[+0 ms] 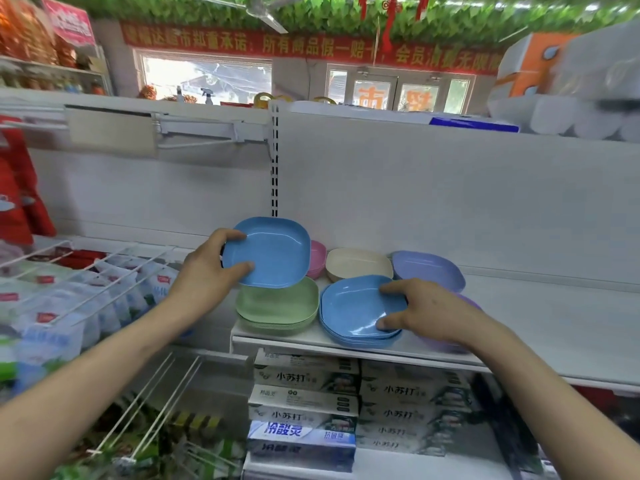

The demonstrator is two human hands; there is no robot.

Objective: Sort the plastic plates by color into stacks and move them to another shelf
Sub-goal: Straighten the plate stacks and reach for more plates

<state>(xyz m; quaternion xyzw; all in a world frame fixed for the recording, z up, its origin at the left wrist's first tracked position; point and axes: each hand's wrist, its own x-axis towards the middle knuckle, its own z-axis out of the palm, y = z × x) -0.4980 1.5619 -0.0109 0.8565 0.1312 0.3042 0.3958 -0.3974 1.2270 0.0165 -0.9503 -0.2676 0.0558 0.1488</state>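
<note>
Already most of the sorting looks done. On the white shelf [536,317] the plates sit in single-colour piles: a green stack [277,304] at the near left, a blue stack [356,313] just right of it, and behind them a pink stack [318,258], a beige stack [358,265] and a lavender plate [427,270] along the back panel. More purple plates [446,344] show at the near right, largely hidden under the right wrist.

The left hand [204,268] pinches the left rim of a single blue plate [270,252], thumb on the near inside and fingers curled over the far edge. It holds the plate tilted in the air above the green stack, not touching it. The right hand [426,313] lies on the right side of the blue stack, forefinger and thumb spread apart across the top plate's rim. Whether it clasps the pile or only steadies it I cannot tell.

My reading is that the held plate belongs on the blue stack, so this may be among the last strays. The second half of the task appears untouched: every pile sits on this one shelf, and none has gone elsewhere. Toothpaste boxes [304,393] fill the shelf below.
</note>
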